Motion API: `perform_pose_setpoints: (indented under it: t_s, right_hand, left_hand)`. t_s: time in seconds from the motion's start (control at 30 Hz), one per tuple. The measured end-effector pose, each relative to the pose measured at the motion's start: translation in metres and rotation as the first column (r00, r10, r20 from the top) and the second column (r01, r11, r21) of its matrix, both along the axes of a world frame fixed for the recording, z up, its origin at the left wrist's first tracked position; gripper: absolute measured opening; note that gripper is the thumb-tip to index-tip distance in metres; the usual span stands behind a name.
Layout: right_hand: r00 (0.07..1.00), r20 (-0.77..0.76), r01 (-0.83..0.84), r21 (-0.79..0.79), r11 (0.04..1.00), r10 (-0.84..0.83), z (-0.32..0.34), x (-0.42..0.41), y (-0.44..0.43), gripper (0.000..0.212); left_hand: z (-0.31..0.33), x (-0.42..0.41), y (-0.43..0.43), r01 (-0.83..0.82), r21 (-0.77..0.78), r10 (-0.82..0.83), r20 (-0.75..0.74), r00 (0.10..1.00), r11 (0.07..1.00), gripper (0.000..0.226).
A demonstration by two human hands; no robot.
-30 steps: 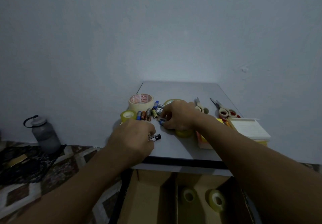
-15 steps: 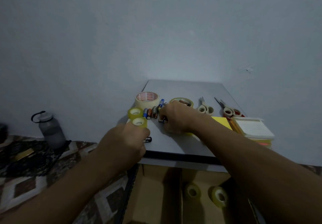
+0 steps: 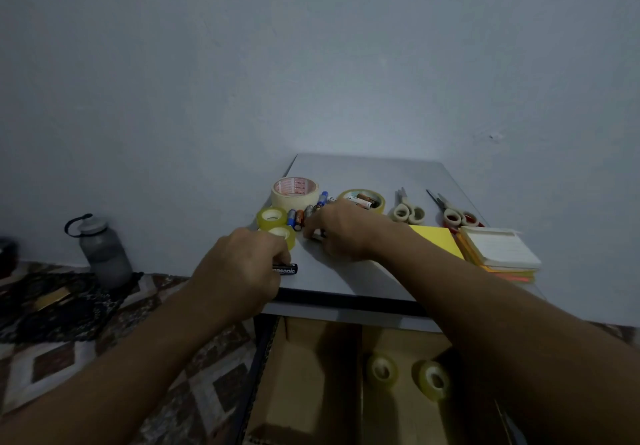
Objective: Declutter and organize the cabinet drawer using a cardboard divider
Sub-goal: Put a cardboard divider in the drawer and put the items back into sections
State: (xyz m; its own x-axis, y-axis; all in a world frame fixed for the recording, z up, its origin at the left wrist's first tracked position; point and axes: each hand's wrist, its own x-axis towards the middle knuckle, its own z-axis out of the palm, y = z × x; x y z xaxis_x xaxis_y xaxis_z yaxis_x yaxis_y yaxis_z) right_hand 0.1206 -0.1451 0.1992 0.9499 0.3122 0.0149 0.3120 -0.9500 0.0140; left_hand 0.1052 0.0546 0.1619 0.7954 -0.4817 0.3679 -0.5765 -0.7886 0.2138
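Drawer (image 3: 311, 375), open below both hands, cardboard-lined, two tape rolls (image 3: 408, 373) inside; left hand (image 3: 242, 264) closed around black battery (image 3: 285, 269); right hand (image 3: 341, 229) curled over loose batteries (image 3: 299, 216), grasp unclear

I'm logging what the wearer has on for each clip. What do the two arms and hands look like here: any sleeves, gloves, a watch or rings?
Both forearms are bare right to the bottom of the picture; no sleeves show. The left hand and right hand wear no gloves. No watch or bracelet shows at either wrist. The dim picture does not settle rings.
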Motion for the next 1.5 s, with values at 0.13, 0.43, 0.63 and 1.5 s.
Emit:
perform_pose_setpoints:
  t_s: [0.13,0.43,0.63,1.5]
  right_hand:
    - [1.000,-0.008,-0.010,-0.127,0.992,0.009,-0.001,-0.001,0.007,0.033]
    - [0.997,0.072,0.033,-0.213,0.976,-0.018,0.003,-0.028,0.018,0.024]
    - [0.995,0.097,0.044,-0.100,0.994,-0.034,-0.001,-0.042,0.017,0.025]
    - [0.980,-0.010,0.168,0.564,0.808,-0.197,-0.032,-0.159,0.005,0.028]
  left_hand:
    - [0.002,-0.002,0.001,-0.052,-0.037,0.048,-0.100,0.994,0.998,0.024]
    - [0.007,-0.014,0.006,-0.129,-0.144,0.099,-0.195,0.976,0.981,0.025]
    - [0.001,-0.037,0.022,-0.221,-0.359,0.093,-0.339,0.936,0.907,0.022]
    - [-0.123,-0.169,-0.006,-0.371,0.051,0.291,-0.722,0.627,0.927,0.029]
